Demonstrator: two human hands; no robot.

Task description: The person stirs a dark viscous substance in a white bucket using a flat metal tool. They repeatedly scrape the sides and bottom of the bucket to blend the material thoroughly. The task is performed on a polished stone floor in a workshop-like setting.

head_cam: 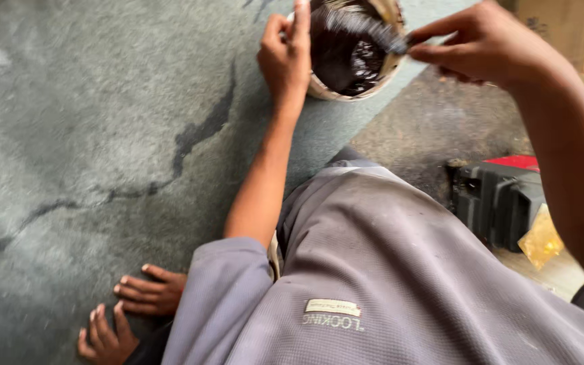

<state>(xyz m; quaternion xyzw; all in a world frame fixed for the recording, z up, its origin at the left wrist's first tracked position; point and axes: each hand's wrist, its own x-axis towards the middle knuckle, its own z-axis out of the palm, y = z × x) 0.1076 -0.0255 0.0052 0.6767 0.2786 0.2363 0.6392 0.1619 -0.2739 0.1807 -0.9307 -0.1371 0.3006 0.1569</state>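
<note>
At top centre, the pot (351, 51) is being steadied by the left hand (285, 57) while a brush (363, 27), pinched in the right hand (484, 44), is being loaded; best wiped on the rim.

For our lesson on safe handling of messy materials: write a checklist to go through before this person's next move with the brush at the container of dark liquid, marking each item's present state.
1. Left hand steadies the container at its rim: ok.
2. Right hand grips the brush by its handle: ok.
3. Bristles are inside the container, over the dark liquid: ok.
4. Container stands level on the grey floor: cannot tell, partly cut off by the picture's edge.
5. Bare toes are away from the container: ok.
6. Hands gloved against the liquid: not ok, both bare.
</note>
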